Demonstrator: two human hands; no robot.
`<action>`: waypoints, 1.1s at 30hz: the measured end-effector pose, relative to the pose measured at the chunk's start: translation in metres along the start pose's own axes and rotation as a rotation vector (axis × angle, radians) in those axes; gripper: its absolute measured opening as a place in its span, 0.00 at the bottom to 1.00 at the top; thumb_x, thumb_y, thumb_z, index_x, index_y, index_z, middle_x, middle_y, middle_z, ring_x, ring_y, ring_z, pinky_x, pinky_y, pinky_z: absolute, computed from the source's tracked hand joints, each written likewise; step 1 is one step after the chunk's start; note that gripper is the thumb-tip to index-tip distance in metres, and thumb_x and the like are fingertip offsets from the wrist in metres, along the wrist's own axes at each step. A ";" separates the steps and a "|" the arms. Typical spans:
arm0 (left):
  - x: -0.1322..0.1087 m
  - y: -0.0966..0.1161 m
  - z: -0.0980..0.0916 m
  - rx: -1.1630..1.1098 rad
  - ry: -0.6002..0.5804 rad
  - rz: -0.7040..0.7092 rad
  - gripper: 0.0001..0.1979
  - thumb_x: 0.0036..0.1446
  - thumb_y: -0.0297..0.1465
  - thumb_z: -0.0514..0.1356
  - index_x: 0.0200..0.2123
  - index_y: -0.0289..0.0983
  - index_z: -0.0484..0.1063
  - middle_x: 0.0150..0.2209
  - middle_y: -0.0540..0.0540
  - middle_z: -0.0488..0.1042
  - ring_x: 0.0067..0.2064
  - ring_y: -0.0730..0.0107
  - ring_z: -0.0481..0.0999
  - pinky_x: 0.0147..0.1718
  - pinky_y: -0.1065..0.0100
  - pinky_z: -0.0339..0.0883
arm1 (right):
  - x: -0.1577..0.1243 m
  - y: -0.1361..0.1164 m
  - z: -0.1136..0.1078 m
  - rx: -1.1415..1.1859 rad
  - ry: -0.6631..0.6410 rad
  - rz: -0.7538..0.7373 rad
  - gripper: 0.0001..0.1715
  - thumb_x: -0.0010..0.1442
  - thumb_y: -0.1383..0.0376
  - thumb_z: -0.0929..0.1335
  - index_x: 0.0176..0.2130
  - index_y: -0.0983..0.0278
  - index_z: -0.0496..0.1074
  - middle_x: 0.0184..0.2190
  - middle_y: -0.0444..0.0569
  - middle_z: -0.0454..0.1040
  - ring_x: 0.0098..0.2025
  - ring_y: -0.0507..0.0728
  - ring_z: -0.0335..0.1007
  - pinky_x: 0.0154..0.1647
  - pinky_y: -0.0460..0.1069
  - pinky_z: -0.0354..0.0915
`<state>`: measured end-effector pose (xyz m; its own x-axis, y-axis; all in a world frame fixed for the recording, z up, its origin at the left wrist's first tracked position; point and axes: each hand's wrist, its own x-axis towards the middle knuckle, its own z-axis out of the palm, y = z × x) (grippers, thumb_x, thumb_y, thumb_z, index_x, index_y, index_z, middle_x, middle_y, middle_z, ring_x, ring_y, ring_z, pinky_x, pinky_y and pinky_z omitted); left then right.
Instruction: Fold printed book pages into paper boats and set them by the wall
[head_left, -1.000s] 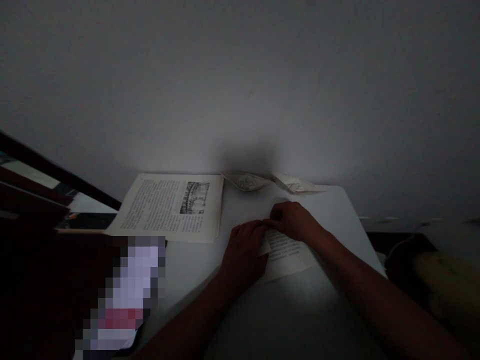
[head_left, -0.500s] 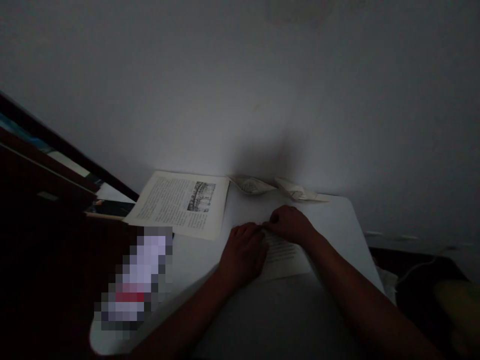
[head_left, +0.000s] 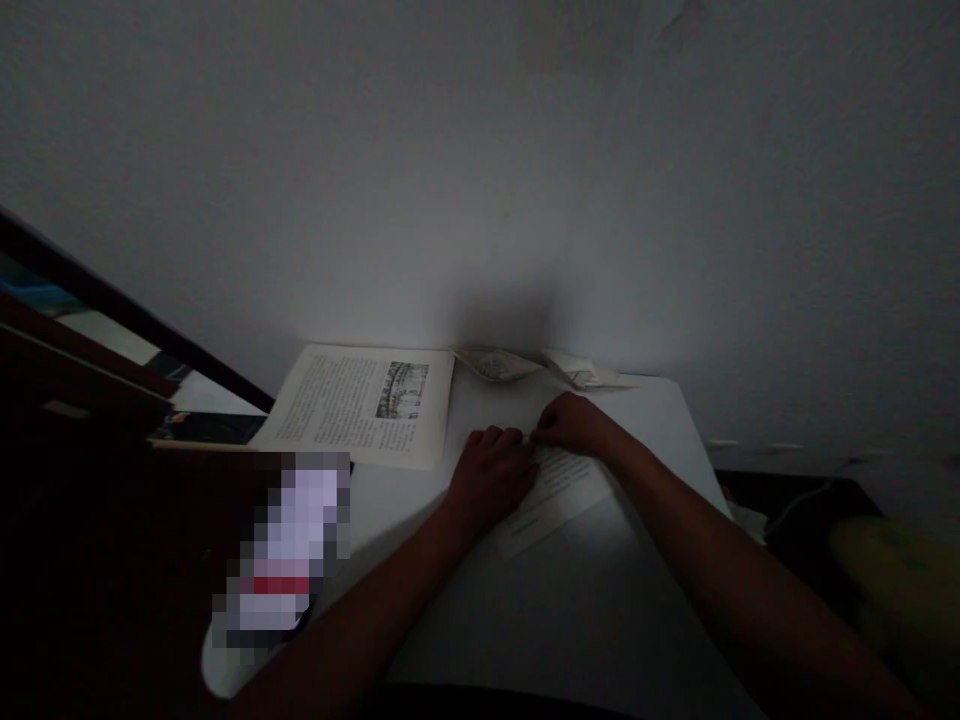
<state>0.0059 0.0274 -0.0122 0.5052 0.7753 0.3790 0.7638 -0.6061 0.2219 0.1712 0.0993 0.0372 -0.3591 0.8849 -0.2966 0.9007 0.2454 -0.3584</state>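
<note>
A printed sheet of paper (head_left: 559, 490) lies on the white table in front of me, partly covered by both hands. My left hand (head_left: 495, 470) rests on its left side with the fingers curled at the far edge. At that same edge my right hand (head_left: 571, 424) pinches the paper, close to the left fingertips. Behind them, against the wall, stand two folded paper boats, one on the left (head_left: 499, 365) and one on the right (head_left: 589, 373). The dim light hides the finger details.
Flat printed pages with a picture (head_left: 337, 405) lie at the table's back left. A blurred-out phone-like object (head_left: 292, 540) sits on the left edge. The white table (head_left: 577, 620) meets a grey wall (head_left: 375, 200). Dark furniture (head_left: 75, 520) stands at left.
The sheet has turned a little, its near edge now slanting up to the right. Both hands stay at its far edge, and the whole view has shifted slightly.
</note>
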 end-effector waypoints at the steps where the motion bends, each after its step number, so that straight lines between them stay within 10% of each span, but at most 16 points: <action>1: 0.000 0.000 0.000 0.016 -0.002 0.022 0.11 0.59 0.34 0.54 0.42 0.38 0.70 0.42 0.43 0.71 0.43 0.60 0.68 0.40 0.58 0.62 | -0.001 -0.001 0.000 0.009 0.010 0.006 0.09 0.48 0.61 0.70 0.28 0.62 0.79 0.27 0.47 0.79 0.32 0.55 0.75 0.30 0.45 0.62; 13: -0.002 0.001 0.011 -0.013 0.059 0.131 0.12 0.61 0.28 0.50 0.44 0.31 0.68 0.45 0.36 0.71 0.50 0.58 0.68 0.49 0.54 0.64 | -0.061 -0.033 0.056 0.027 0.394 0.241 0.15 0.61 0.61 0.61 0.37 0.63 0.75 0.36 0.50 0.78 0.38 0.55 0.74 0.41 0.47 0.63; 33: -0.002 0.005 0.009 0.000 0.050 0.107 0.13 0.59 0.26 0.49 0.45 0.30 0.67 0.42 0.37 0.69 0.48 0.59 0.68 0.48 0.57 0.66 | -0.026 -0.020 0.030 -0.161 0.264 0.231 0.17 0.57 0.59 0.63 0.35 0.66 0.77 0.36 0.56 0.78 0.40 0.59 0.73 0.42 0.49 0.64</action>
<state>0.0126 0.0245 -0.0193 0.5633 0.6963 0.4449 0.7065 -0.6851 0.1777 0.1550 0.0600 0.0258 -0.0855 0.9905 -0.1080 0.9850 0.0677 -0.1590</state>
